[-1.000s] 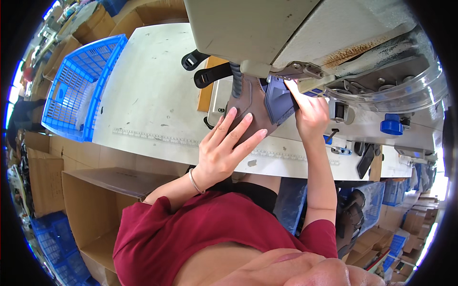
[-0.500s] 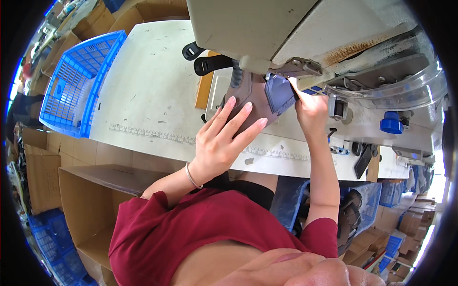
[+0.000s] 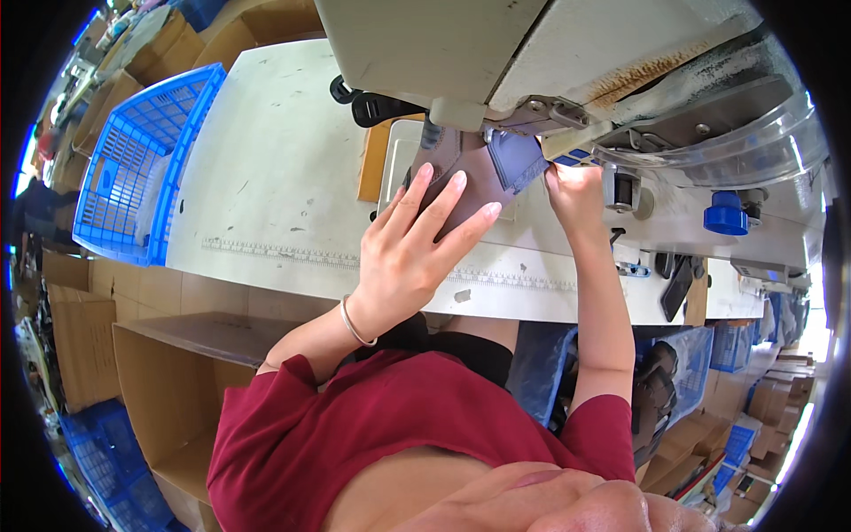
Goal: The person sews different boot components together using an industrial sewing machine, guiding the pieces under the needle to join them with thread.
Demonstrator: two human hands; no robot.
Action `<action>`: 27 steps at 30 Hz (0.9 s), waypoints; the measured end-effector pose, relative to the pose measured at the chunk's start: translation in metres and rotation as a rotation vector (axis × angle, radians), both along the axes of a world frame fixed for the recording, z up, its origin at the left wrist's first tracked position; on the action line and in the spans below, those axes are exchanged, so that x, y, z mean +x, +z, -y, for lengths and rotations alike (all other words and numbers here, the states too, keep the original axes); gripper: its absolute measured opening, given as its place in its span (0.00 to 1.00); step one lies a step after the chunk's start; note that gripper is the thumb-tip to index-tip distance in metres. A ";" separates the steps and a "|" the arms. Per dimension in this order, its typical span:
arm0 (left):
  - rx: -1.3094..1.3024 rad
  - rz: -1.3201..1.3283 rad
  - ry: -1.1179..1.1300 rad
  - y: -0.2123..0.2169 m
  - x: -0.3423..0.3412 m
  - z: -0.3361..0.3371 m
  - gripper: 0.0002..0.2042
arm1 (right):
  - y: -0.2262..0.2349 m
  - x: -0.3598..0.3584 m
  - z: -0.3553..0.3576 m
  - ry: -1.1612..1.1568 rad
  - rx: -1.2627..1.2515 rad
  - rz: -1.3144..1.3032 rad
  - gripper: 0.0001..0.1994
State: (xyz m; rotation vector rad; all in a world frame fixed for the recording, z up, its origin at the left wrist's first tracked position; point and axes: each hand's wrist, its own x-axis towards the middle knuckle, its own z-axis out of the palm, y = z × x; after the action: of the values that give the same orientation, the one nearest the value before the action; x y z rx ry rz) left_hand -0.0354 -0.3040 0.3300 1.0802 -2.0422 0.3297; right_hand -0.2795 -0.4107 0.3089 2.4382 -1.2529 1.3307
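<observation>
A brownish-mauve sewn piece [image 3: 472, 184] with a blue-violet patch [image 3: 517, 160] lies under the head of a sewing machine [image 3: 417, 49]. Black straps [image 3: 381, 109] with plastic ends stick out from its far left side. My left hand [image 3: 406, 248] rests palm down, fingers spread, with the fingertips on the near left part of the piece. At the patch's right edge my right hand [image 3: 578, 193] is closed, thumb and fingers pinching the border of the piece. The machine head covers the needle area and the far part of the piece.
A blue plastic basket [image 3: 160, 168] stands at the table's left end. A printed ruler strip [image 3: 275, 251] runs along the white table [image 3: 257, 177]. Below sits an open cardboard box [image 3: 177, 390]. The machine's clear guard [image 3: 727, 146] and blue knob [image 3: 727, 214] are at the right.
The sewn piece has shifted and turned slightly under the machine head. My right hand's pinch now sits lower along the patch edge, which lies flatter. My left hand stays spread on the piece.
</observation>
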 end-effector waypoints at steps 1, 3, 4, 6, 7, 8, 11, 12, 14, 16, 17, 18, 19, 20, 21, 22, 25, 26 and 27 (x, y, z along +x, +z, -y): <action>0.001 0.000 -0.004 0.001 0.000 0.002 0.21 | -0.001 -0.001 0.000 -0.004 0.001 0.000 0.10; -0.062 -0.039 0.006 0.005 0.000 0.005 0.25 | -0.007 -0.005 0.001 -0.059 0.035 -0.099 0.08; -0.062 -0.039 0.002 0.006 0.001 0.006 0.25 | -0.011 -0.008 0.003 -0.063 0.035 -0.100 0.08; -0.054 -0.009 -0.009 0.009 0.004 0.008 0.24 | -0.015 -0.012 0.004 -0.080 0.001 -0.119 0.06; -0.054 -0.004 -0.013 0.011 0.004 0.010 0.24 | -0.015 -0.012 0.004 -0.084 0.002 -0.114 0.06; -0.058 -0.013 -0.042 0.012 0.005 0.013 0.23 | -0.015 -0.011 0.003 -0.073 -0.022 -0.062 0.06; -0.058 -0.020 -0.086 0.012 0.015 0.019 0.20 | -0.004 0.000 -0.008 -0.099 -0.028 -0.057 0.06; -0.053 -0.008 -0.109 0.012 0.019 0.022 0.19 | 0.000 0.003 -0.014 -0.143 -0.011 -0.094 0.07; -0.041 -0.017 -0.142 0.015 0.024 0.028 0.18 | 0.005 0.009 -0.021 -0.171 -0.043 -0.086 0.07; -0.027 -0.025 -0.179 0.017 0.029 0.033 0.17 | 0.011 0.015 -0.026 -0.202 -0.073 -0.077 0.08; -0.024 -0.015 -0.193 0.017 0.031 0.035 0.16 | 0.014 0.018 -0.029 -0.215 -0.087 -0.072 0.09; -0.021 -0.007 -0.210 0.017 0.033 0.037 0.16 | 0.015 0.020 -0.031 -0.232 -0.100 -0.070 0.10; -0.019 -0.010 -0.214 0.018 0.034 0.040 0.16 | 0.015 0.019 -0.032 -0.237 -0.098 -0.073 0.10; -0.012 -0.016 -0.239 0.019 0.035 0.042 0.16 | 0.016 0.018 -0.033 -0.249 -0.112 -0.098 0.11; -0.006 -0.020 -0.257 0.020 0.037 0.045 0.16 | 0.016 0.019 -0.033 -0.255 -0.127 -0.121 0.12; -0.006 -0.021 -0.254 0.020 0.038 0.047 0.16 | 0.017 0.020 -0.036 -0.252 -0.126 -0.122 0.12; 0.018 -0.048 -0.309 0.019 0.044 0.055 0.17 | 0.021 0.026 -0.045 -0.345 -0.091 -0.209 0.14; 0.022 -0.038 -0.318 0.019 0.045 0.057 0.17 | 0.022 0.027 -0.045 -0.356 -0.103 -0.238 0.13; 0.027 -0.030 -0.330 0.018 0.046 0.058 0.17 | 0.023 0.028 -0.047 -0.370 -0.114 -0.268 0.12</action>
State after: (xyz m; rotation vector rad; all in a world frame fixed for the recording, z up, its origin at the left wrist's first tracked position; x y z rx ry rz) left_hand 0.0108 -0.3624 0.3484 0.7401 -2.1588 0.1167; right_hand -0.2515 -0.3642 0.3321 2.0882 -1.4195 0.9168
